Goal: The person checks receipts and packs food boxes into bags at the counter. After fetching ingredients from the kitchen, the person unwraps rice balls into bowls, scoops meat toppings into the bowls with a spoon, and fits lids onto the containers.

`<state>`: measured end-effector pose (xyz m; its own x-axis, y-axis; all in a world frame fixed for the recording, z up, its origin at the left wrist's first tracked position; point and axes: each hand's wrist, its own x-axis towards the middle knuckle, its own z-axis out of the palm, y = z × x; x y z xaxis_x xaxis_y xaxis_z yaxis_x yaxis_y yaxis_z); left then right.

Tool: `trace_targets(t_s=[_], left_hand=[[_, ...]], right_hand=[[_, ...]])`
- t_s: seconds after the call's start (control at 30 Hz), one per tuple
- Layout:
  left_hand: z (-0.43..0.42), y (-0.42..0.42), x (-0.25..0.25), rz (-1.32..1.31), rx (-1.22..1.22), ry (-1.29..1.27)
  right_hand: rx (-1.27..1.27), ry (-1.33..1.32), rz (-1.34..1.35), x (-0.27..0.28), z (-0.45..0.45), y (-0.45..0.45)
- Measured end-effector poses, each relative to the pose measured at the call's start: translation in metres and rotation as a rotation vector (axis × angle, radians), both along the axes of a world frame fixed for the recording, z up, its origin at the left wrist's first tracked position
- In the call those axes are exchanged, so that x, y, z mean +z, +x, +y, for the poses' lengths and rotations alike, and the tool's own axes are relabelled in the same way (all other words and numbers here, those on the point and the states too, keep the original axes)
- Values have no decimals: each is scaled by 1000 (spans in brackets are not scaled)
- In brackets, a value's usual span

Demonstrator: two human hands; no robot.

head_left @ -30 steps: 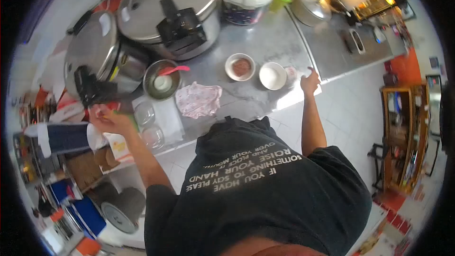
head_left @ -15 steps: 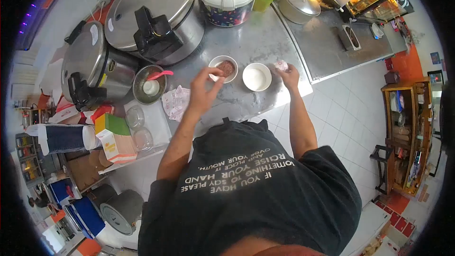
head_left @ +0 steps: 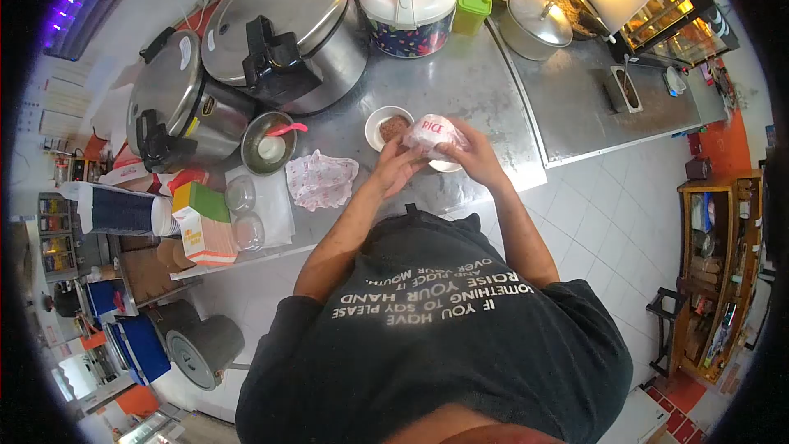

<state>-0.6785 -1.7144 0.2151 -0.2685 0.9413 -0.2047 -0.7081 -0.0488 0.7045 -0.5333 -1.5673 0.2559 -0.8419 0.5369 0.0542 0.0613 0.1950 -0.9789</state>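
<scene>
A paper-wrapped bundle (head_left: 436,133) with "RICE" in red letters is held between both hands over the metal counter. My left hand (head_left: 398,168) has its fingers against the bundle's left side, and my right hand (head_left: 477,156) grips its right side. Just behind my left hand stands a white bowl (head_left: 376,125) with something reddish-brown in it. A second white bowl (head_left: 445,166) is mostly hidden beneath the bundle. To the left, a crumpled printed paper (head_left: 320,181) lies on the counter.
Two large steel cookers (head_left: 329,74) stand at the back left, beside a metal bowl (head_left: 256,158) with a pink spoon. A floral pot (head_left: 408,35) and a lidded pot (head_left: 534,31) are farther back. Clear plastic lids (head_left: 248,232) and a green-orange box (head_left: 204,234) are at left.
My right hand has lifted the wrapped bundle and brought it left over the bowls. My left hand has come from the far left, past the reddish-brown bowl, to the bundle.
</scene>
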Motion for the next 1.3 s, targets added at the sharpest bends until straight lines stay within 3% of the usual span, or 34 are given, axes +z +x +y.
trace_targets(t_s=[0.07, 0.13, 0.17, 0.23, 0.27, 0.33, 0.43, 0.57, 0.67, 0.73, 0.83, 0.97, 1.03, 1.17, 1.23, 1.3], left_hand=[[-4, -3, 4, 3, -2, 31], [-7, -8, 9, 201, -15, 64], [-8, -11, 9, 201, -12, 64], [-7, -17, 8, -101, -74, 73], [-3, -17, 6, -102, -70, 74], [9, -14, 6, 154, 72, -119], [32, -12, 8, -58, 233, -202], [55, -9, -18, -33, 275, -258], [62, -11, -9, 50, 253, -243], [64, -8, 1, 67, 195, -205], [66, 0, 14, 36, 153, -235], [67, 8, -27, -142, 174, -251], [64, 9, -51, -318, 210, -354], [47, 15, -51, -333, 103, -550], [33, 20, -63, -305, 111, -579], [20, 24, -71, -245, 24, -586]], right_hand=[[49, 18, -21, 3, 2, 1], [51, -323, 52, 5, 7, 0], [54, -323, 51, 9, 9, 2], [125, -76, 11, 21, 15, 5], [129, -75, 10, 21, 18, 5], [66, -61, -202, 22, 26, 6], [-36, -134, -94, -9, 39, 4], [-15, -212, -106, -20, 52, 9], [-171, -17, -100, -35, 50, 9], [-223, 5, 136, -44, 36, 3], [-284, 89, 41, -45, 35, 1], [-220, 237, 85, -66, 40, 3], [-253, 847, -40, -54, 36, 5], [-193, 802, -137, -36, 24, 7], [10, 477, -151, -37, 32, 2], [29, 444, -173, -15, 29, -5]])
